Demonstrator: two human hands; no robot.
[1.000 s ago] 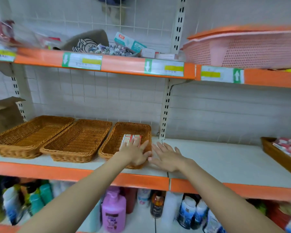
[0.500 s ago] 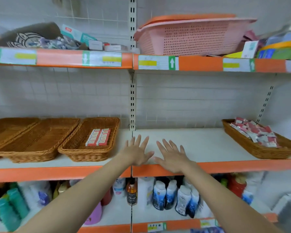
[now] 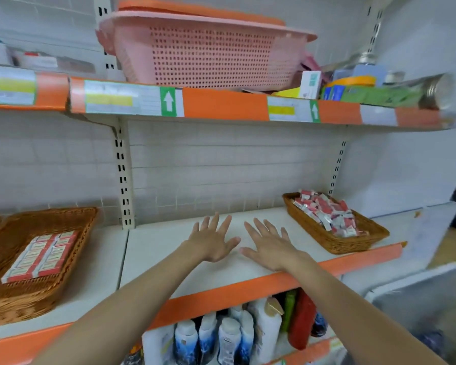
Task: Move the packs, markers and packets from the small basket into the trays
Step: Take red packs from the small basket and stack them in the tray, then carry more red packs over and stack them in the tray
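- Head view: left hand [image 3: 213, 239] and right hand [image 3: 270, 246] hover flat over the shelf [image 3: 169, 248], fingers spread, holding nothing.
- The small basket [image 3: 353, 242] of red-white packets [image 3: 327, 213] lies to the right, nearer the right hand, its long axis running back-left to front-right.
- The tray [image 3: 71, 233] with packs [image 3: 41, 256] lies far left.

Two bare forearms reach into view, uncovered by any sleeve as far as the frame's lower edge. The left hand [image 3: 213, 242] and the right hand [image 3: 270, 246] wear nothing: bare fingers and bare wrists.
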